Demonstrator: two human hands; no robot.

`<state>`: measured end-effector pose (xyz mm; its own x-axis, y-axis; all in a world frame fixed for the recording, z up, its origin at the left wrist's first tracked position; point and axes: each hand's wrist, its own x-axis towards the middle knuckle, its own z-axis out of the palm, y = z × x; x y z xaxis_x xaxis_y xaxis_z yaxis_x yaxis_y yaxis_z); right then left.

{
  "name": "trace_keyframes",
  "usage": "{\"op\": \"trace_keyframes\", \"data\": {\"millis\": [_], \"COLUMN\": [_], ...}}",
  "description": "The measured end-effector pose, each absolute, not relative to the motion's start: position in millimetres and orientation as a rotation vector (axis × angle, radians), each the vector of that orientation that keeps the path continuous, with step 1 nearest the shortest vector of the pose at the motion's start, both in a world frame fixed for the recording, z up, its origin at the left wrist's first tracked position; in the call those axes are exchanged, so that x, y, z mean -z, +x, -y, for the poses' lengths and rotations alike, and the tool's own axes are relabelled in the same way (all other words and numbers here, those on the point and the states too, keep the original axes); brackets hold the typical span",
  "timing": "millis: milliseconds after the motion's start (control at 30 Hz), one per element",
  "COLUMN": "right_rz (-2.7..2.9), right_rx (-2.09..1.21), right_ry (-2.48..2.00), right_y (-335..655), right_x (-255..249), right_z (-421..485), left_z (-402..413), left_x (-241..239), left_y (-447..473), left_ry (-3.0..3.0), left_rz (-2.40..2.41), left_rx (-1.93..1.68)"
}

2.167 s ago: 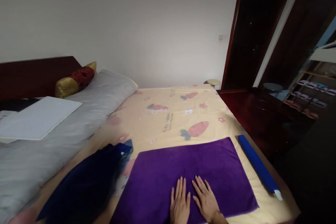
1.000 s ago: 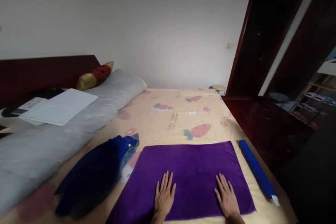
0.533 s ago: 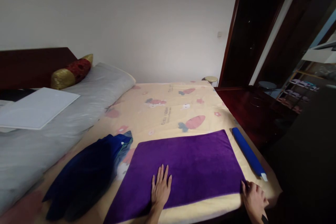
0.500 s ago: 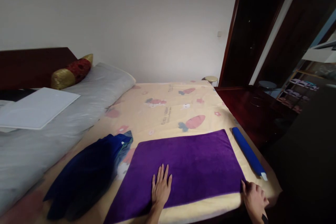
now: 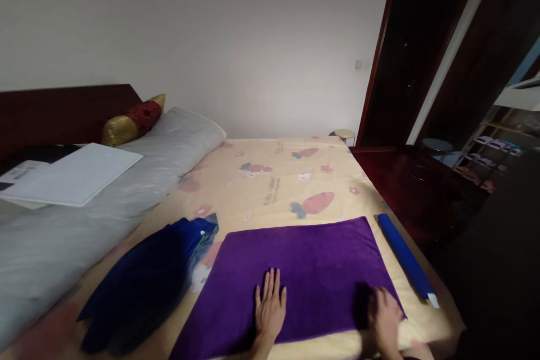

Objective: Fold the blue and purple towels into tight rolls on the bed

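Observation:
A purple velvety cloth (image 5: 320, 270) lies spread flat on the bed, its near left part running out of the frame. My left hand (image 5: 270, 305) rests on it, palm down with the fingers stretched out. Over the cloth's near right corner is my right hand (image 5: 385, 312), blurred by motion, its fingers bent downward; whether they touch the cloth or hold anything cannot be made out. Left of the cloth lies a crumpled dark blue garment (image 5: 147, 275). A blue rolled bundle (image 5: 407, 259) with a white tag lies along the right side.
The bed has a cream sheet (image 5: 253, 202) with carrot prints. A grey plastic-covered mattress or pad (image 5: 139, 191) lies at left, bearing a white board (image 5: 80, 174) and a red-gold bolster (image 5: 135, 121). Stools, a shoe rack (image 5: 485, 152) and a dark door (image 5: 415, 62) stand beyond.
My right hand has left the cloth's right edge and moved inward over the cloth. My left hand stays flat on it. The camera view has shifted slightly.

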<state>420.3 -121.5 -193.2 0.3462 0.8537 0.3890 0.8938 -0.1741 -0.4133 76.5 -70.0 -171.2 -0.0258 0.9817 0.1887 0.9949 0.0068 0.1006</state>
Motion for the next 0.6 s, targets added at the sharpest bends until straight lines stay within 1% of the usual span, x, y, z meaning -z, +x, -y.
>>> {"op": "trace_keyframes", "data": {"millis": [100,200,267,367,433,467,533,600], "right_rz": [1.915,2.107,2.195,2.197,2.091,2.008,1.871,1.796], "right_rx": [-0.121,-0.264,-0.334,-0.278,-0.143,-0.064,0.066,0.107], "right_ry": [-1.726,-1.633,-1.613,-1.666,-1.793,-1.882,-2.005,-2.078], "right_y": [335,271,258,290,337,365,418,458], "right_x": [177,174,179,193,203,208,215,221], "right_z": [92,72,66,66,71,75,85,94], "left_z": [72,74,75,75,78,80,86,92], "left_x": [176,183,187,186,181,179,174,170], "left_y": [116,147,152,125,85,61,11,-31], "left_ry": [-2.317,-2.441,-2.489,-2.489,-2.326,-2.164,-1.629,-1.265], "left_rz": [2.003,1.899,1.878,1.931,2.138,2.298,2.667,2.848], "left_rx": [0.37,0.332,0.298,0.287,0.283,0.278,0.323,0.414]}}
